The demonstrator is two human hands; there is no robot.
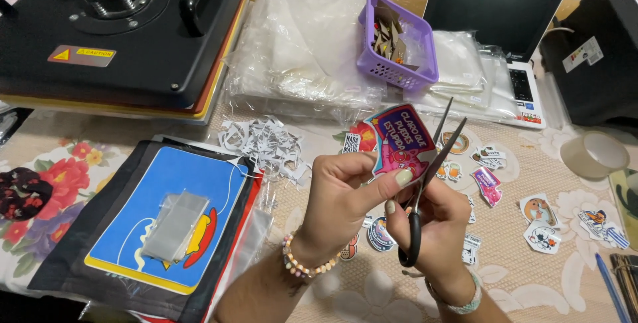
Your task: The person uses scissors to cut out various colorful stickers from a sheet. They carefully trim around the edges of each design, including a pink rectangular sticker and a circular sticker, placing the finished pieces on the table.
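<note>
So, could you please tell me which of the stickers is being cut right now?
The purple-edged sticker, pinched in the left hand, meeting the scissors; the other stickers lie flat on the table.

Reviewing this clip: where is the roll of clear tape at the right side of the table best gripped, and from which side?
Probably from above: the tape roll lies flat with its open core facing up, so one finger inside and a thumb on the outer wall pinch the ring. Its near rim faces bare tablecloth.

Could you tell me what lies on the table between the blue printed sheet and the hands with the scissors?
In the head view, a pile of white paper trimmings lies between the blue printed sheet and the left hand; clear plastic film lies lower down.
</note>
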